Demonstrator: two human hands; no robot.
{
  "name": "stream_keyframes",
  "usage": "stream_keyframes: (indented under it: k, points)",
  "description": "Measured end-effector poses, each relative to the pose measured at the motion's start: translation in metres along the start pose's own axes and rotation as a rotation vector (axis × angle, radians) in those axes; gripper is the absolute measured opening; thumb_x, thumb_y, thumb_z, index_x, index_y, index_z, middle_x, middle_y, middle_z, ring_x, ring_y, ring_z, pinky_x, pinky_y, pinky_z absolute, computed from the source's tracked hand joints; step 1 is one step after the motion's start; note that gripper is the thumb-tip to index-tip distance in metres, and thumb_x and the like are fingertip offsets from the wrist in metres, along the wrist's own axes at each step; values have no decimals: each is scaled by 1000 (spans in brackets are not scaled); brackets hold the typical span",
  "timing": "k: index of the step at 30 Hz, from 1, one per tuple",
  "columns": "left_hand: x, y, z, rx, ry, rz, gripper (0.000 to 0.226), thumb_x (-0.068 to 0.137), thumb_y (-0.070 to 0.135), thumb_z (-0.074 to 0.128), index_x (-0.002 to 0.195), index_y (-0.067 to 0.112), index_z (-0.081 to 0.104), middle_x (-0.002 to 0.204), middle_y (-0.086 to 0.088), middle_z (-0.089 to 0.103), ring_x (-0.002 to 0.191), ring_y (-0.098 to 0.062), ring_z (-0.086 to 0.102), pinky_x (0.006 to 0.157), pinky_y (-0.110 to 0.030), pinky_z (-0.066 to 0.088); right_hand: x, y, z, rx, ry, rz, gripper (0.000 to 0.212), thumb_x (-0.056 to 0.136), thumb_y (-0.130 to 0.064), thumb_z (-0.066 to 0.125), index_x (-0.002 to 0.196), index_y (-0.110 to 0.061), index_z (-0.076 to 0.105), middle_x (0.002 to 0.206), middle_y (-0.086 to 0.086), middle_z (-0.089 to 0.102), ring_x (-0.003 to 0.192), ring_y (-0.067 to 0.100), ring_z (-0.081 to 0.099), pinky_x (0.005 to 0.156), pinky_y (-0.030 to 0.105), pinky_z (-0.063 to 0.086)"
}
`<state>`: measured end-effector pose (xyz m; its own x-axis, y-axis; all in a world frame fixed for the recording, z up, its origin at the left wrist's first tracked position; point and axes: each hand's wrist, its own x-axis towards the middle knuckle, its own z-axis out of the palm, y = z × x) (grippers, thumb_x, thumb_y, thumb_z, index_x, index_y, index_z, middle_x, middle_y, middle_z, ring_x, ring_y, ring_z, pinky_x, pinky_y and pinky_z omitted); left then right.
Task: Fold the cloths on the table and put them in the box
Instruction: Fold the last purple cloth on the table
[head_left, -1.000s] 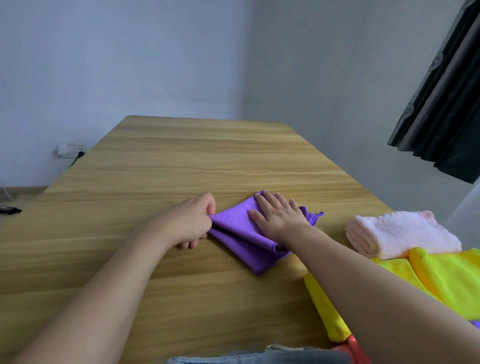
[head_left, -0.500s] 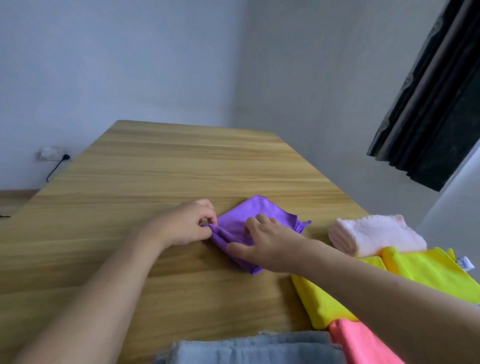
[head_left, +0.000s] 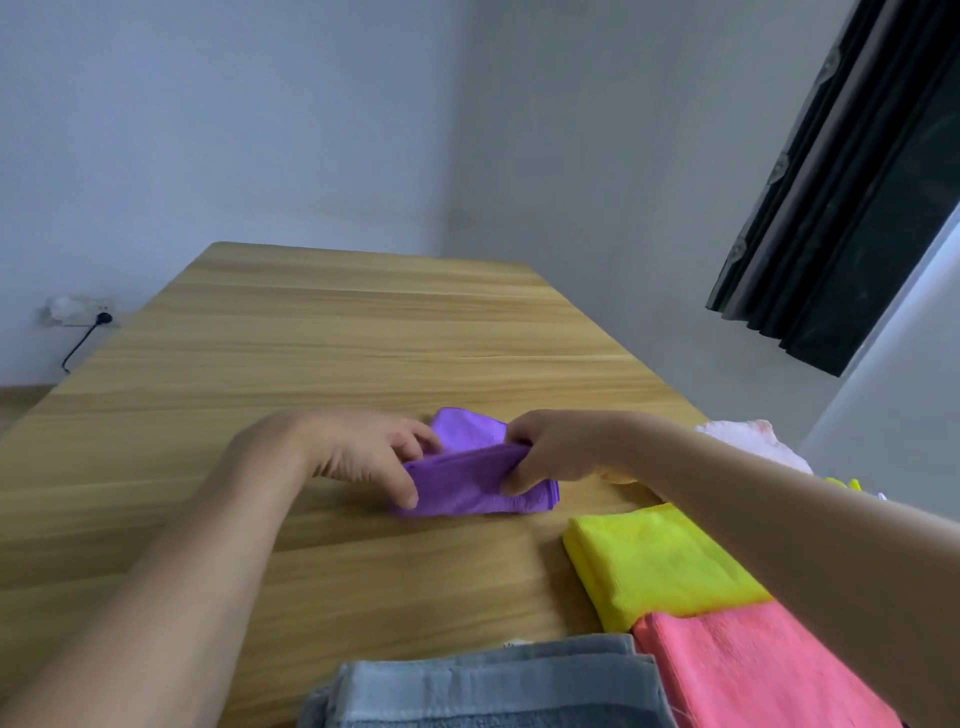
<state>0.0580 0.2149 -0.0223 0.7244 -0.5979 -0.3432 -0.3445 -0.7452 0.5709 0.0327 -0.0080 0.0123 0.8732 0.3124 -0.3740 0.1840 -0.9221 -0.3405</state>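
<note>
A folded purple cloth (head_left: 470, 480) lies mid-tabletop (head_left: 322, 332), held at both ends. The left hand (head_left: 358, 454) pinches its left end, fingers curled round the fold; the right hand (head_left: 553, 449) grips its right end likewise. Just right lie a yellow cloth (head_left: 657, 564) and a pink cloth (head_left: 737, 670), with a grey cloth (head_left: 488, 691) at the near edge.

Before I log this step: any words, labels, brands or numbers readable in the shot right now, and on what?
None can be read.
The purple cloth, yellow cloth, pink cloth and grey cloth show no print.
A small white tag by the grey cloth: too small to read.
The wall socket: blurred, no legible marking.
</note>
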Motion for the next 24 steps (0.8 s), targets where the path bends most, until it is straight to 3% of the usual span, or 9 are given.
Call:
stream_keyframes:
  k: [2, 4, 7, 10, 13, 17, 20, 24]
  points:
    - [2, 3, 1, -92, 27, 25, 48, 50, 46, 64, 81, 10, 70, 97, 9, 63, 89, -12, 56, 86, -32, 37, 1, 8, -4, 203, -56, 13, 14, 81, -17, 73, 83, -18, 59, 87, 4, 55, 82, 17, 47, 73, 30, 38]
    - [3, 7, 0, -116, 126, -34, 46, 52, 46, 58, 80, 9, 64, 76, 1, 55, 75, -16, 48, 77, -34, 35, 5, 16, -7, 332, -77, 40, 12, 83, -14, 71, 86, -17, 60, 91, 5, 57, 86, 17, 49, 77, 30, 41]
    - [14, 3, 3, -153, 302, -151, 36, 77, 43, 55, 89, 9, 61, 86, -4, 62, 81, -20, 53, 82, -38, 43, 14, 26, -6, 380, -22, 78, 11, 86, -17, 69, 86, -17, 59, 91, 5, 59, 84, 18, 53, 75, 27, 45]
    - [27, 2, 16, -44, 460, -252, 25, 99, 38, 43, 92, 15, 52, 91, -1, 56, 84, -21, 52, 73, -35, 39, 23, 32, -3, 411, 49, 128, 12, 87, -23, 69, 89, -17, 59, 88, 5, 60, 78, 18, 55, 67, 25, 46]
    - [40, 5, 30, 80, 585, -299, 20, 101, 35, 35, 93, 18, 44, 95, 0, 51, 87, -22, 50, 70, -34, 37, 31, 34, -1, 333, 125, 146, 19, 87, -30, 69, 96, -17, 58, 89, 5, 60, 79, 19, 53, 71, 30, 45]
    - [51, 1, 39, 168, 689, -318, 22, 99, 31, 36, 112, 18, 48, 109, -3, 61, 97, -27, 57, 82, -39, 48, 39, 30, 2, 45, 164, 176, 54, 86, -38, 66, 133, -19, 48, 121, 4, 58, 105, 22, 55, 88, 31, 43]
    - [54, -1, 40, 223, 704, -337, 26, 98, 32, 35, 116, 22, 52, 115, -2, 63, 102, -26, 58, 85, -37, 48, 50, 27, 6, -93, 143, 157, 41, 87, -39, 64, 120, -15, 57, 114, 4, 61, 100, 23, 56, 87, 33, 45]
    - [51, -1, 42, 307, 695, -380, 22, 97, 32, 30, 106, 24, 48, 107, -4, 63, 98, -28, 56, 80, -36, 45, 56, 28, 1, -126, 122, 183, 41, 88, -36, 64, 123, -14, 56, 117, 3, 59, 102, 23, 55, 90, 33, 45]
